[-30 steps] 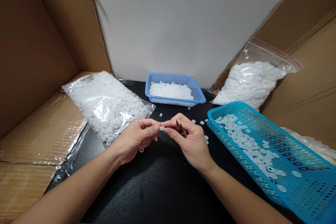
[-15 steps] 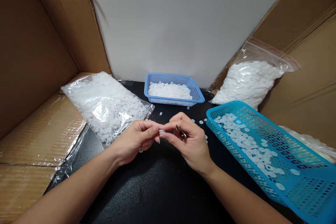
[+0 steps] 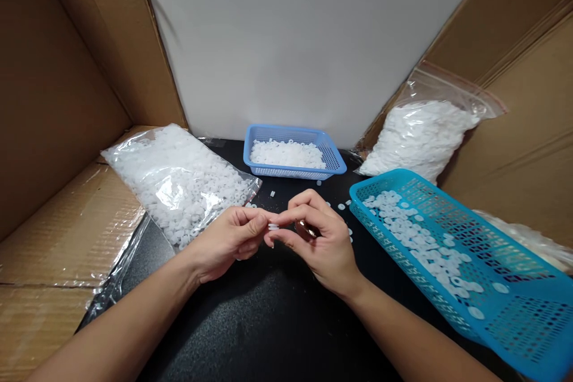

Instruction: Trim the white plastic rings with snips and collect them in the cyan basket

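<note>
My left hand [image 3: 228, 240] is closed, its thumb and forefinger pinching a small white grooved plastic grommet [image 3: 273, 227] above the black table. From the other side, the thumb and forefinger of my right hand [image 3: 326, 248] close on the same piece, so the fingertips of both hands meet around it. Tucked inside my right hand is a shiny dark metal tool [image 3: 307, 229]; fingers cover most of it and its kind cannot be made out. Beyond my hands, a similar loose white piece [image 3: 273, 194] lies on the table.
A blue basket [image 3: 293, 174] of white rings stands at the back. A larger teal basket [image 3: 421, 277] at right holds white discs and rings. One clear bag [image 3: 179, 185] of rings lies left; another bag [image 3: 416, 134] leans at back right. Cardboard walls [image 3: 67, 42] flank the table.
My right fingers have shifted slightly around the grommet, and the metal tool has turned in my right hand. The whole view has moved a little.
</note>
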The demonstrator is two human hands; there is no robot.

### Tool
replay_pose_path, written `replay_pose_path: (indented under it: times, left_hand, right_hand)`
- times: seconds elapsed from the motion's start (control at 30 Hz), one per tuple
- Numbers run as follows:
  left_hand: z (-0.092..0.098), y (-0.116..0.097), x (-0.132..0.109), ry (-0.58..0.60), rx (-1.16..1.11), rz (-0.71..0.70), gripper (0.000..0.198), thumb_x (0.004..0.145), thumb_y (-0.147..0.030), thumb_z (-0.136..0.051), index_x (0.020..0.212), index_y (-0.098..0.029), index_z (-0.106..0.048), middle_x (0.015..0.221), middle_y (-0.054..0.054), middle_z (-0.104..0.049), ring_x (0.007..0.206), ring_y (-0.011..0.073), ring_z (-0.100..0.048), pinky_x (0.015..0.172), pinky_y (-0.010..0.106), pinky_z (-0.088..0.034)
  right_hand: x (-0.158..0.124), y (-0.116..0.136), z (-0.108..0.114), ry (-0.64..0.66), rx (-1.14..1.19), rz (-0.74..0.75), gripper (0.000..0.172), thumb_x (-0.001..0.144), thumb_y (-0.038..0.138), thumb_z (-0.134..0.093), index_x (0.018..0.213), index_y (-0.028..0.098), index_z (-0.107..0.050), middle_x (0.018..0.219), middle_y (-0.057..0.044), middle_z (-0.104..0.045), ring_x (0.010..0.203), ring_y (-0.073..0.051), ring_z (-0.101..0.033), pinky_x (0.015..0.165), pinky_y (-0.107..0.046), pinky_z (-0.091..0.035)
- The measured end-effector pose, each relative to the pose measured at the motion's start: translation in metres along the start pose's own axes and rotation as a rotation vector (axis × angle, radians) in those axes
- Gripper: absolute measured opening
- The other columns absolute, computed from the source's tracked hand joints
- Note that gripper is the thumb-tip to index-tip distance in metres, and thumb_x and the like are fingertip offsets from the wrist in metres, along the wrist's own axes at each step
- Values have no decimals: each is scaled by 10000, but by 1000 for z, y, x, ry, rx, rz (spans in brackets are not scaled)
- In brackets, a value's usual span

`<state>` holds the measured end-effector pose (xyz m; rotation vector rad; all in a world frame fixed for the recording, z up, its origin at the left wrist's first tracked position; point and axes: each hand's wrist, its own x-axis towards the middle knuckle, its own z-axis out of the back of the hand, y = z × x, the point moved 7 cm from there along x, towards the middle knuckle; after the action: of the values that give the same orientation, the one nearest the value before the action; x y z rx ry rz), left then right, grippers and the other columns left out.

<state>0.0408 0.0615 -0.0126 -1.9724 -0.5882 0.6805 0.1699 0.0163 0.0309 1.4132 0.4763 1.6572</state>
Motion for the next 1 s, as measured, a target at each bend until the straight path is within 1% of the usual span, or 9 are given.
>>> replay_pose_path:
  times: [0.13,0.23,0.33,0.53,0.63,0.73,0.8,0.9,1.0]
  left_hand:
    - [0,-3,1,-28,28,-13,523,643,-590,-890,777,-125,-691,611,-15,-581,417,9,-253,416,196,-120]
    - [1,-2,0,-42,52,-3,488,662,-559,-894,739,-119,-699,605,-10,-585,412,10,-275,416,203,-134]
    - [1,-1,0,-32,43,4,450,673,-530,-899,788,-120,-754,608,-10,-579,411,8,-271,417,209,-130]
    - [-1,0,-1,-6,21,27,413,691,-497,-897,780,-116,-766,607,-2,-571,423,12,-256,425,218,-97]
    - [-3,1,-1,14,20,33,429,727,-516,-869,751,-108,-740,610,-3,-564,430,10,-245,427,209,-94]
    - [-4,0,-1,24,0,24,461,722,-557,-858,792,-123,-718,656,10,-611,432,9,-265,428,193,-112]
    - [-4,-1,-1,14,-8,19,456,707,-547,-872,807,-135,-703,669,9,-628,429,10,-275,425,186,-121]
    - [-3,-2,0,-3,11,9,437,714,-518,-878,748,-127,-684,635,-3,-603,425,13,-270,417,187,-135]
    - [0,-4,0,-13,42,-11,424,720,-510,-875,732,-119,-711,622,-4,-587,428,19,-278,414,197,-154]
  right_hand:
    - [0,2,0,10,-81,48,67,878,270,-766,921,222,-784,855,-16,-550,604,-63,-466,516,-200,-421]
    - [0,3,0,6,-104,72,101,879,277,-769,966,229,-782,865,-22,-561,651,-81,-503,545,-204,-448]
    - [0,4,1,-12,-102,88,135,856,271,-794,984,232,-776,875,-20,-569,669,-83,-516,572,-208,-468]
    - [0,7,4,-33,-97,111,103,837,272,-812,907,214,-764,873,-21,-572,683,-87,-545,565,-207,-475]
    - [0,10,4,-44,-98,132,98,825,252,-821,894,211,-766,865,-17,-572,690,-84,-553,561,-195,-474]
    - [0,10,4,-42,-107,132,93,832,257,-815,905,215,-776,866,-19,-569,674,-79,-545,544,-190,-467]
    - [0,8,3,-30,-125,117,88,846,275,-804,914,224,-782,870,-21,-566,643,-73,-520,529,-194,-458]
    - [-1,6,3,-19,-135,102,101,857,293,-795,939,234,-785,872,-19,-564,614,-67,-483,531,-201,-455]
    - [-2,4,3,-28,-134,102,141,852,297,-801,981,243,-780,870,-18,-564,622,-74,-480,544,-206,-461]
